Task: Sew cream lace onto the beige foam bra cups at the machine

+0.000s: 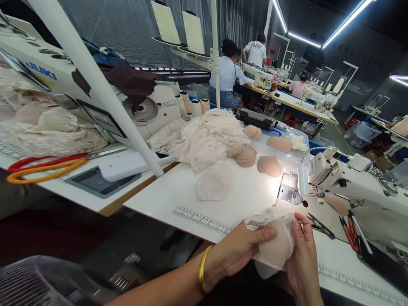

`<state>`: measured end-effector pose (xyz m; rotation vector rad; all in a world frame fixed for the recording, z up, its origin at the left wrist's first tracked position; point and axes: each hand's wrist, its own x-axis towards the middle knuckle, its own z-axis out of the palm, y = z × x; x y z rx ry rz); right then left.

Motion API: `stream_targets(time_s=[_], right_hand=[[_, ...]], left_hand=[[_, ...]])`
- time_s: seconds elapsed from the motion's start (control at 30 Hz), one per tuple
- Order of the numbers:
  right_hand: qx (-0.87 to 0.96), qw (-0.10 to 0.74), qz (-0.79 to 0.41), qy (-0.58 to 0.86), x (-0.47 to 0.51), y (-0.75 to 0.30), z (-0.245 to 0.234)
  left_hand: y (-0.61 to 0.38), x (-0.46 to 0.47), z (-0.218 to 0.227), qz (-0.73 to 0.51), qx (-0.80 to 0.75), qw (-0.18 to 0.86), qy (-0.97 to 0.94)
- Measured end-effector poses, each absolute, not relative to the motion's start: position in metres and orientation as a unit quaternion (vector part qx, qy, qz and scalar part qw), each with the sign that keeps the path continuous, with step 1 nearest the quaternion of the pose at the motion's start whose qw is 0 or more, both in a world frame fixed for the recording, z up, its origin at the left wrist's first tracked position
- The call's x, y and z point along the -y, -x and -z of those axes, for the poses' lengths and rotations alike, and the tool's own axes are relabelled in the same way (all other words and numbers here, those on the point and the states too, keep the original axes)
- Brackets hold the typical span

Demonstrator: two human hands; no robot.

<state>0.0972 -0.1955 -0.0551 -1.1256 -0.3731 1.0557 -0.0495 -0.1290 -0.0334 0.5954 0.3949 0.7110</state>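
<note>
Both my hands hold a beige bra cup with lace trim (274,241) at the near edge of the white sewing table (178,195). My left hand (239,251), with a gold bangle on the wrist, pinches the cup from the left, thumb on top. My right hand (302,259) wraps around its right side with fingers curled. Just beyond stands a white sewing machine (350,187) with its lamp lit over the needle plate (288,192).
Stacks of beige foam cups (244,154) and a heap of lace pieces (210,138) lie mid-table. Thread snips (320,225) and orange scissors (349,231) rest right of my hands. Another machine and red-and-yellow scissors (44,168) sit left. Other people sew at tables behind.
</note>
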Motion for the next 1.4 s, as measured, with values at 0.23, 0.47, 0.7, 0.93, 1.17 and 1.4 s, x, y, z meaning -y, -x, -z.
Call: stream_targets(time_s=[0.23, 0.47, 0.7, 0.93, 1.17, 1.4], right_hand=[[0.22, 0.654, -0.533, 0.489, 0.202, -0.104, 0.061], [0.216, 0.662, -0.533, 0.48, 0.199, -0.104, 0.062], [0.213, 0.667, -0.523, 0.486, 0.199, -0.102, 0.064], [0.221, 0.669, -0.515, 0.488, 0.197, -0.101, 0.061], [0.212, 0.674, -0.5, 0.501, 0.197, -0.1, 0.063], [0.207, 0.689, -0.502, 0.481, 0.195, -0.097, 0.063]], left_hand=[[0.049, 0.117, 0.031, -0.391, -0.236, 0.853, -0.252], [0.045, 0.113, 0.031, -0.362, -0.212, 0.882, -0.216], [0.038, 0.112, 0.033, -0.402, -0.231, 0.862, -0.203], [0.038, 0.111, 0.03, -0.402, -0.252, 0.855, -0.211], [0.033, 0.112, 0.027, -0.397, -0.253, 0.864, -0.179], [0.028, 0.116, 0.03, -0.387, -0.245, 0.863, -0.211]])
